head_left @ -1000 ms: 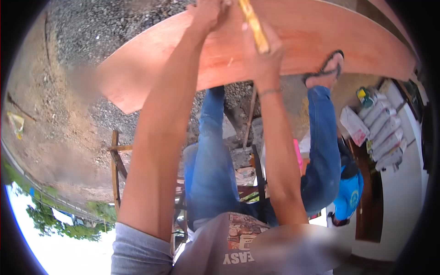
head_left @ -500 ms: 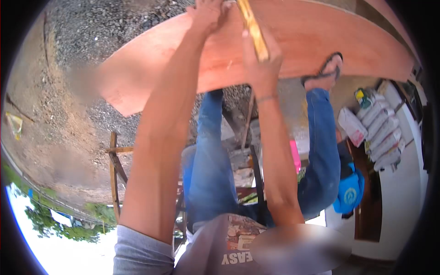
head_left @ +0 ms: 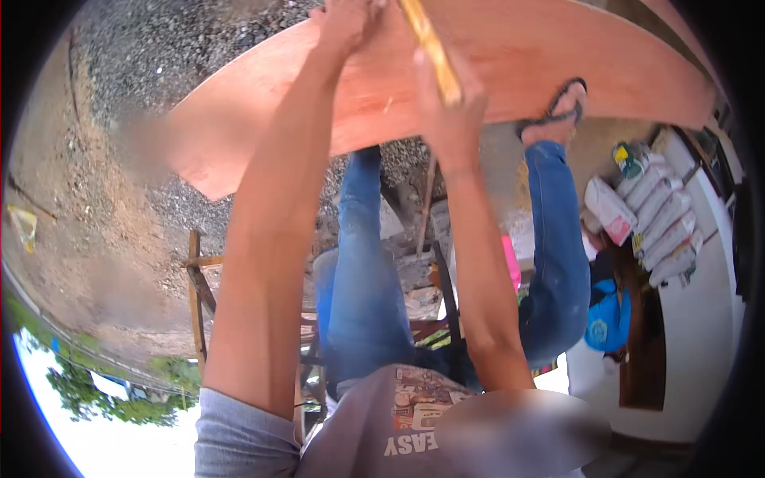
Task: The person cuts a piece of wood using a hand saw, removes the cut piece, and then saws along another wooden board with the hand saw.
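My right hand (head_left: 452,119) is closed around a yellowish wooden bar (head_left: 433,52), held lengthwise over a reddish plywood sheet (head_left: 526,60). The bar's far end runs out of the top of the view, so I cannot tell whether it is a tool's handle. To its left, my left hand (head_left: 351,22) rests on the plywood with its fingers apart, and the top edge of the view cuts off part of it. A foot in a black flip-flop (head_left: 555,111) is at the sheet's near edge, on the right.
Grey gravel (head_left: 159,56) lies beyond the sheet at left. Several filled sacks (head_left: 665,211) are stacked by the white wall at right. A wooden frame (head_left: 195,295) stands left of my legs. Near the doorway a person in a blue top (head_left: 607,319) is partly visible.
The whole view has shifted slightly, so the plywood appears a little higher and further left. Against the sheet, my right hand and the bar have moved slightly toward me.
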`<state>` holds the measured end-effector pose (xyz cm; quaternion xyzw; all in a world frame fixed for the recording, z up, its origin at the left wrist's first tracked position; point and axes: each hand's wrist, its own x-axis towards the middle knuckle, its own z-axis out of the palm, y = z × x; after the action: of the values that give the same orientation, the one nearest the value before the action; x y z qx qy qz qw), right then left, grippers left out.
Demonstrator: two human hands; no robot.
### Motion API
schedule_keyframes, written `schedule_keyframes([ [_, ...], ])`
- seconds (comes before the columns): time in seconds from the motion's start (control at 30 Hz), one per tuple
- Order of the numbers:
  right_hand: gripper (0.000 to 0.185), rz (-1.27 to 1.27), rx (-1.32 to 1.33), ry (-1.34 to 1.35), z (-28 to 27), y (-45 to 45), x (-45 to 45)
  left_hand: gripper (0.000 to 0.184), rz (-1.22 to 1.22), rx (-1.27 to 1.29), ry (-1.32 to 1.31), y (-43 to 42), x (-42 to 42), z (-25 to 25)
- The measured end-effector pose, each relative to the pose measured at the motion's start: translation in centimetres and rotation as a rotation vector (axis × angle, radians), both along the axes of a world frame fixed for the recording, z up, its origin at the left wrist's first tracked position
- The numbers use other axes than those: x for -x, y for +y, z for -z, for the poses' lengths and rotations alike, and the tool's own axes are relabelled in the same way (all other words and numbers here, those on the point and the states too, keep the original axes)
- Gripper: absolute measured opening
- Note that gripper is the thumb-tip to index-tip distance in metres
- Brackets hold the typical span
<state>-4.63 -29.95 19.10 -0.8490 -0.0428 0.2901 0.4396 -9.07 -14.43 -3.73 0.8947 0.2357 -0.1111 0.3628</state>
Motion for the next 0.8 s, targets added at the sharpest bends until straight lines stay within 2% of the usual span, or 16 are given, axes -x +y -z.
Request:
schedule_keyframes([
  [0.03, 0.026, 0.003, 0.002, -0.045, -4.3, -2.0, 2.3, 0.035, 0.048, -0.005, 0.102, -1.2, 0.0, -1.0],
  [0.1, 0.050, -0.055, 0.089, 0.054, -11.8, -7.5, 6.9, 0.042, 0.092, -0.109, 0.288, 0.6, -0.9, -1.8],
  [0.13, 0.051, -0.027, 0.077, 0.027, -14.5, -9.6, 9.1, 0.043, 0.068, -0.144, 0.146, 0.3, -0.1, -1.0],
  [0.2, 0.051, -0.049, 0.158, 0.083, -17.1, -10.7, 9.8, 0.043, 0.079, -0.120, 0.170, -0.1, -0.3, -1.4],
  [0.23, 0.051, -0.063, 0.188, 0.111, -16.9, -10.8, 10.0, 0.043, 0.081, -0.118, 0.183, 0.3, -0.3, -1.5],
  [0.27, 0.046, -0.066, 0.124, -0.002, -13.1, -9.4, 9.0, 0.039, 0.055, -0.139, 0.163, 0.1, -0.3, -2.0],
  [0.33, 0.030, -0.018, 0.043, -0.006, -3.2, -4.0, 4.2, 0.031, 0.005, -0.180, 0.115, -0.9, -0.9, -2.6],
  [0.37, 0.025, 0.014, -0.092, -0.120, 2.3, -0.3, 1.3, 0.031, 0.013, -0.178, 0.084, -0.5, -1.4, -2.0],
  [0.43, 0.026, -0.011, -0.158, -0.145, 4.4, 3.0, -1.0, 0.032, 0.032, -0.151, 0.057, -0.1, -0.6, -1.0],
  [0.5, 0.027, 0.018, -0.221, -0.242, 3.2, 0.6, 0.1, 0.035, 0.041, -0.114, 0.163, -0.1, -1.3, -3.9],
  [0.53, 0.029, 0.016, 0.037, 0.046, -3.4, -1.8, 2.0, 0.036, 0.069, -0.077, 0.181, -1.1, -0.8, -2.9],
  [0.6, 0.042, -0.040, 0.016, -0.072, -9.7, -8.0, 7.2, 0.036, 0.049, -0.109, 0.180, 0.8, -1.2, -2.3],
  [0.67, 0.049, -0.061, 0.138, 0.088, -16.6, -11.4, 9.9, 0.037, 0.026, -0.108, 0.191, 0.0, -1.4, -3.2],
  [0.7, 0.050, -0.088, 0.201, 0.152, -18.1, -11.8, 10.2, 0.036, 0.030, -0.115, 0.187, -0.3, -1.4, -3.1],
  [0.77, 0.051, 0.007, 0.108, 0.099, -13.3, -9.3, 9.2, 0.036, 0.031, -0.141, 0.190, -0.5, -1.2, -2.8],
  [0.8, 0.042, -0.032, 0.065, -0.087, -7.6, -7.0, 7.5, 0.036, 0.026, -0.138, 0.177, -0.8, -0.9, -2.9],
])
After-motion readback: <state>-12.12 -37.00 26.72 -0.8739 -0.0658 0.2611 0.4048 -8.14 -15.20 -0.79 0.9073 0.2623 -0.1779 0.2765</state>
